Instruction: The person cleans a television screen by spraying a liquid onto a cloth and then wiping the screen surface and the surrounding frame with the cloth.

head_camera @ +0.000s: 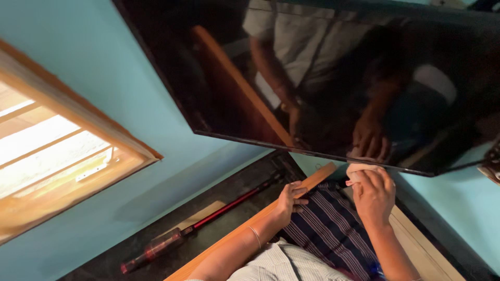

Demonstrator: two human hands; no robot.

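A large black flat screen [323,78] hangs on a turquoise wall and reflects a person's torso and arms. My right hand [373,195] is closed around a small pale cloth [358,170], which it presses against the screen's lower edge. My left hand [289,200], with a thin bangle on the wrist, has its fingers curled over the end of a long wooden board [317,179]. The two hands are about a hand's width apart.
A dark blue striped fabric [325,229] lies between my arms beside the board. A red and black stick-shaped tool [198,226] rests on the dark floor. A bright window with a wooden frame [78,117] fills the left.
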